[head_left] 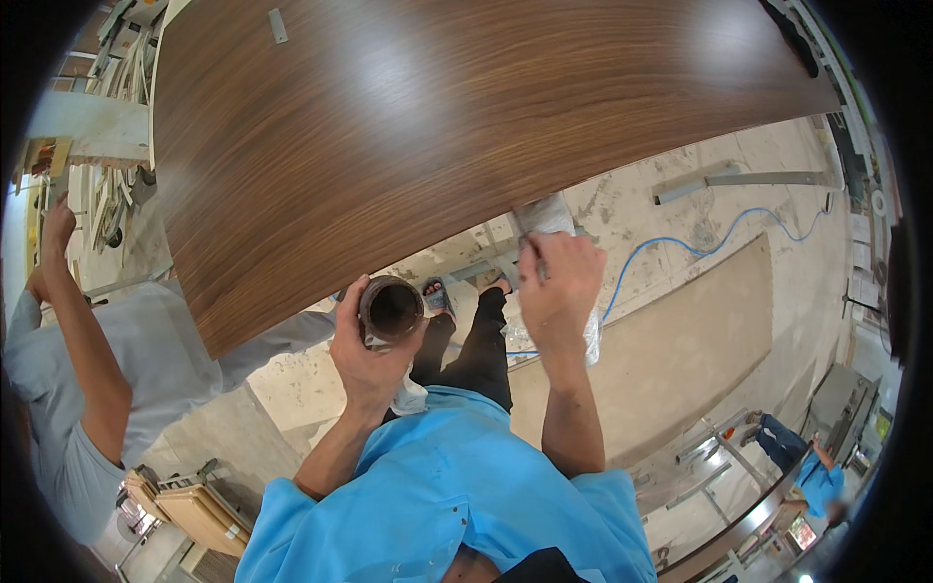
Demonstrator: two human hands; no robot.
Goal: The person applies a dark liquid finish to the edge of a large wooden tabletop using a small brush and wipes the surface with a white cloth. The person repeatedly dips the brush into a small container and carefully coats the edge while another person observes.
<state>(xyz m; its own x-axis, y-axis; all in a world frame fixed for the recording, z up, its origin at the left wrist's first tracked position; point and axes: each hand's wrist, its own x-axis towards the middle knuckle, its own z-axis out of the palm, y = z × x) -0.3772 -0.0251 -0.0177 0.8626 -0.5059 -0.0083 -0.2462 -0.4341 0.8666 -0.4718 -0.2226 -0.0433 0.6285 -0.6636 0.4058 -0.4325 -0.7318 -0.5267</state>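
My left hand (367,364) wraps round a round, dark brown can (392,307) with its open mouth facing up. The can's inside is dark, so its contents are hidden. It is held just off the near edge of a large brown wood-grain board (408,165). My right hand (564,287) is closed in a pinch a little way off the same edge. Whatever its fingers hold, if anything, is hidden. Clear plastic wrapping (546,216) shows behind and below that hand. Far up on the board lies a small flat metal strip (279,26).
At the left a co-worker in a grey shirt (146,360) stands close to the board's corner. A blue hose (671,240) snakes over the floor at the right, near a metal bar (768,179) and a flat beige panel (671,340). Another person in blue (818,478) is far right.
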